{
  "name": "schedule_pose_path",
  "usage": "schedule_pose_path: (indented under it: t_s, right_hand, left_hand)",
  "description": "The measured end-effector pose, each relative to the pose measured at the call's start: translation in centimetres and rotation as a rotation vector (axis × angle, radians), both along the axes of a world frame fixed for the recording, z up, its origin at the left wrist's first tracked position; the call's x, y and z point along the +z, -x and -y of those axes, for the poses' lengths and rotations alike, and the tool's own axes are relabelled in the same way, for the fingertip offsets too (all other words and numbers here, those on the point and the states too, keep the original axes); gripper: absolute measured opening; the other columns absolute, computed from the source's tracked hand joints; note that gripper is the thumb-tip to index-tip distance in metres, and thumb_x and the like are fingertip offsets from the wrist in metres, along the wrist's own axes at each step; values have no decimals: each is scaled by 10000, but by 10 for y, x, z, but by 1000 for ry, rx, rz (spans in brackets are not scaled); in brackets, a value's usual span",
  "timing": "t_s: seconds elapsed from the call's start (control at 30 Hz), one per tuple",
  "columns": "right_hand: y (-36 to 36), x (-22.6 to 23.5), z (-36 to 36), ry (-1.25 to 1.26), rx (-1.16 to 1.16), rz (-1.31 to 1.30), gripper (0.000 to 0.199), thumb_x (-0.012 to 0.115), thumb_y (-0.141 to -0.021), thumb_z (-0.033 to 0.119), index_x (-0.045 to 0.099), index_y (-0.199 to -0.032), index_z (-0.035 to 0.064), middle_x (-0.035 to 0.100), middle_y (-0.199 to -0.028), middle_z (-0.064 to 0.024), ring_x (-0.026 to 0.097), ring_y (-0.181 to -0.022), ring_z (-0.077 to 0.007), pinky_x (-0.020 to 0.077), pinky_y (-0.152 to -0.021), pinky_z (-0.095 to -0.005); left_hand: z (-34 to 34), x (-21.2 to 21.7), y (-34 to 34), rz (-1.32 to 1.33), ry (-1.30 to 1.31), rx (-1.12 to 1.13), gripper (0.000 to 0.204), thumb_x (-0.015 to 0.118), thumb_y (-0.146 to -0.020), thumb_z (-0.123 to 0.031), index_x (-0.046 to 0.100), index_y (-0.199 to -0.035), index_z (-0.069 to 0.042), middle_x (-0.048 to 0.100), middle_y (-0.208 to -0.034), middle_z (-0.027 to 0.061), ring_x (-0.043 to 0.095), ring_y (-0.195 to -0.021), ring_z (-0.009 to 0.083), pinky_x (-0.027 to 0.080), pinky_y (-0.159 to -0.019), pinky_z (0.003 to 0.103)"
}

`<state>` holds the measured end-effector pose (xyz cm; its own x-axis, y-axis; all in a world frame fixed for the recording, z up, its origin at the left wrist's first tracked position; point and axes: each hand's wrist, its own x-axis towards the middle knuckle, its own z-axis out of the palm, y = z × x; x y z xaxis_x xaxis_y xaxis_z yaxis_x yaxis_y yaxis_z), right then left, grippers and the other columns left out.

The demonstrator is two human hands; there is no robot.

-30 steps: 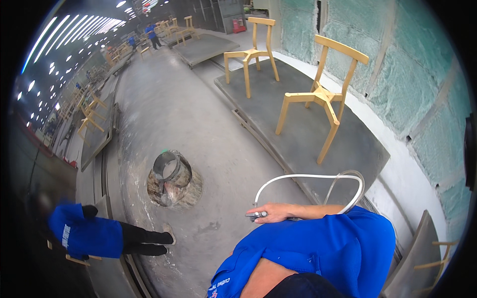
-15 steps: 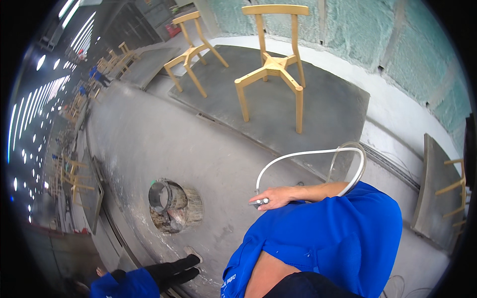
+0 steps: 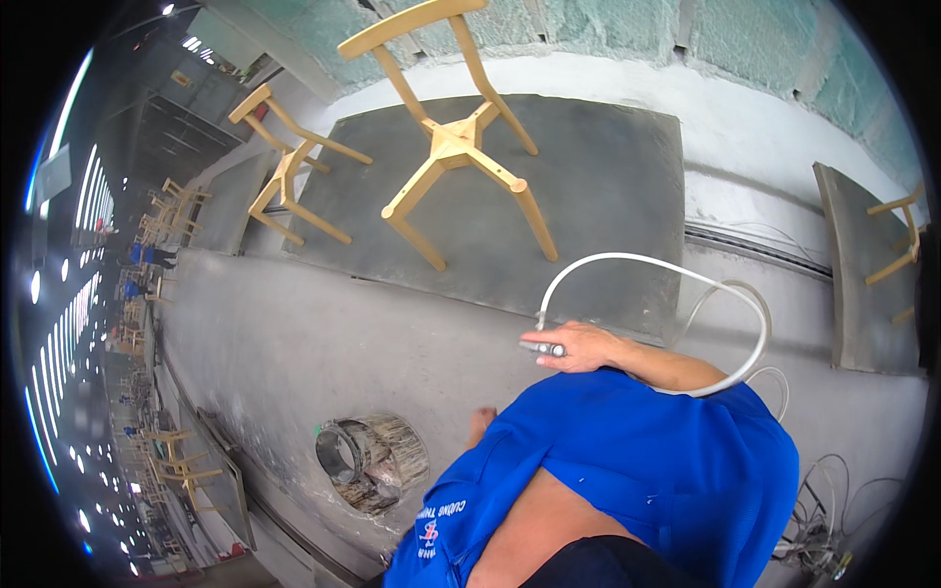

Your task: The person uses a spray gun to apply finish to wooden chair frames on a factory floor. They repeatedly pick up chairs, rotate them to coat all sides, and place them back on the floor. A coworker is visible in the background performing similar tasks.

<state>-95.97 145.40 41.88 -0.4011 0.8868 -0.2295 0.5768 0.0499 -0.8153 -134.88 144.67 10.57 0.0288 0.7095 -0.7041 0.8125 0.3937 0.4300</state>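
Observation:
My right hand is closed round a small grey spray gun, its front end towards the left. A white hose rises from the gun and loops back over my forearm. Beyond the hand, a pale wooden chair frame without a seat stands on a dark flat platform. A second chair frame is at the platform's left end. Neither chair is touched. Left of my blue shirt a bit of bare skin shows; whether it is my left hand or a foot I cannot make out.
A crusted round drum is on the grey floor at lower left. Another platform with a chair part stands at right. Tangled hoses lie at lower right. A wet greenish wall runs behind. More chairs line the left.
The view has swung, so the chairs appear further left and the drum lower. My right hand, still round the spray gun, appears higher and further right. The co-worker at lower left is out of view.

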Motion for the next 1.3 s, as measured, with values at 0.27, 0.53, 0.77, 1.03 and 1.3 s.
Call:
schedule_pose_path:
  t_s: [0.27,0.53,0.77,1.03,1.3]
  right_hand:
    - [-56,5,33,-11,-475,-17,536,626,-1002,380,514,-1507,237,717,-1167,-196,661,-1089,-420,512,-970,-494]
    - [-24,23,44,-59,-865,-43,544,669,-969,296,535,-1483,174,706,-1184,-207,673,-1031,-441,541,-890,-482]
    - [57,27,-5,-94,-1172,82,543,673,-970,297,542,-1478,159,702,-1174,-235,667,-1047,-459,536,-897,-484]
    - [217,42,-121,48,-1504,18,541,710,-957,203,555,-1470,134,682,-1220,-292,669,-1145,-442,524,-977,-456]
    - [291,72,-209,337,-1810,68,499,710,-968,217,599,-1450,147,713,-1081,-284,697,-1050,-389,511,-943,-462]
  left_hand:
    - [-301,109,-179,199,-454,-99,585,608,-971,-537,720,-1041,32,737,-981,238,691,-972,383,507,-877,478]
    - [-457,222,-361,188,-454,83,907,654,-907,-639,566,-1339,154,602,-1366,321,589,-1299,385,470,-1083,437]
    - [-481,188,-407,431,-381,131,815,753,-865,-189,299,-1473,108,608,-1309,301,627,-1203,386,487,-1047,444]
    - [-404,175,-321,514,-230,-152,980,687,-821,-135,89,-1579,33,587,-1306,336,616,-1200,457,469,-1071,464]
    - [-406,172,-294,481,-191,-801,998,712,-805,-232,136,-1553,93,538,-1375,338,603,-1227,438,506,-1051,456]
